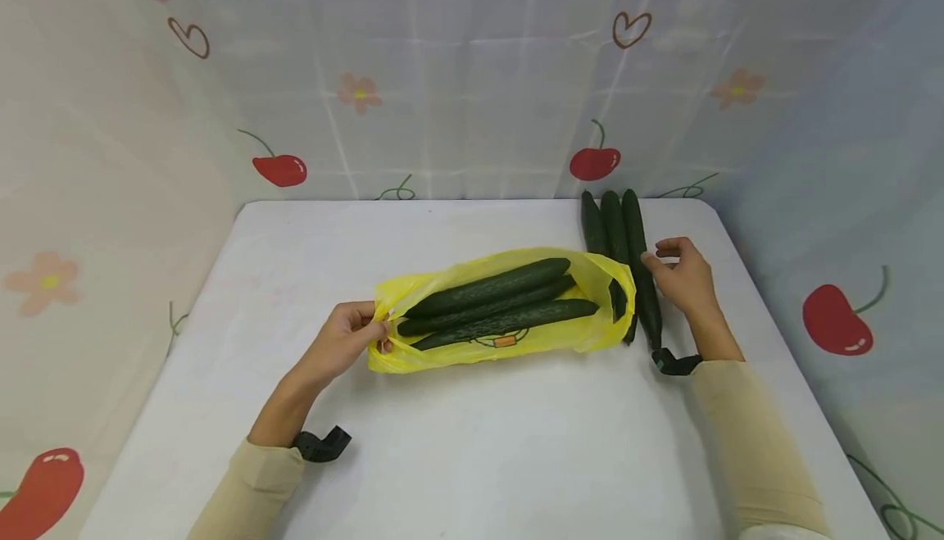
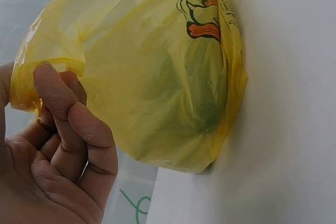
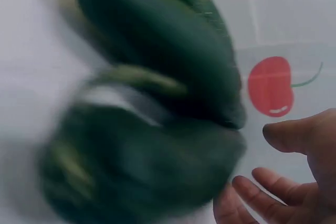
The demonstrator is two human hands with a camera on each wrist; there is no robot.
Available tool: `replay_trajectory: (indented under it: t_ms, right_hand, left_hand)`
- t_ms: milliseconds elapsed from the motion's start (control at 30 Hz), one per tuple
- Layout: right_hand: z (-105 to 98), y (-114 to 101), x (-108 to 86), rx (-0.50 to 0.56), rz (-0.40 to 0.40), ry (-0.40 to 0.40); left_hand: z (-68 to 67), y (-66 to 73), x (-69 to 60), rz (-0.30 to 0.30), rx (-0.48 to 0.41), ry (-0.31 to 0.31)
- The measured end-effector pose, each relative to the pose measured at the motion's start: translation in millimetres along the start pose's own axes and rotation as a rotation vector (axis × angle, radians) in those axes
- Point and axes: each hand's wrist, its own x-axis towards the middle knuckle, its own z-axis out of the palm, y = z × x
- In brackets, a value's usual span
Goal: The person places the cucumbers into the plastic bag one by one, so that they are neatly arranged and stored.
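A white table [image 1: 516,450] runs beneath the left hand [image 1: 345,339] and the right hand [image 1: 682,279], extending past them on either side. Between the hands lies a yellow plastic bag [image 1: 549,342], its right end overlapping three loose cucumbers [image 1: 615,229]. These lie side by side just left of the right hand, reaching beyond it to the far edge.

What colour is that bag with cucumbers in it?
The bag is yellow, seen best in the left wrist view.

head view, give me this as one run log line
left hand: grips yellow bag | right hand: beside rightmost cucumber, contact unclear | inside bag: three cucumbers | outside: three cucumbers
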Motion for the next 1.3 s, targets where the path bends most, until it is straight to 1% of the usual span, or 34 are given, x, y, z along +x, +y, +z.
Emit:
replay_trajectory:
  t_ms: [67, 167, 267, 400, 533, 700, 933, 1067, 1300]
  right_hand:
    - [6, 4, 4.8, 0.000, 0.034, -0.029]
    - [11, 3, 11.5, -0.005, 0.057, -0.029]
    - [11, -1, 17.8, -0.030, 0.077, -0.027]
    - [10, -4, 22.6, -0.077, 0.103, -0.063]
    - [10, -2, 22.7, -0.110, 0.097, -0.094]
    - [10, 0, 20.9, -0.115, 0.105, -0.111]
    - [9, -5, 18.6, -0.139, 0.092, -0.128]
    - [5, -7, 19.0, -0.157, 0.087, -0.151]
    - [-2, -3, 16.0, -0.103, 0.133, -0.198]
  left_hand:
    - [-0.8, 0.9, -0.3, 0.003, 0.004, -0.003]
    - [-2.6, 2.1, -0.2, 0.010, 0.011, 0.006]
    - [-4.7, 2.8, -0.1, 0.013, 0.016, 0.019]
    - [-6.1, 2.4, 0.0, 0.005, 0.013, 0.015]
    - [-5.9, 1.4, 0.0, 0.003, 0.010, 0.007]
    - [-4.9, 0.7, -0.5, 0.011, 0.009, 0.004]
    - [-4.0, 2.4, -0.7, 0.028, -0.002, 0.002]
    - [-3.9, 2.3, -0.9, 0.028, 0.000, 0.004]
    - [-3.5, 0.4, -1.1, 0.015, 0.011, 0.005]
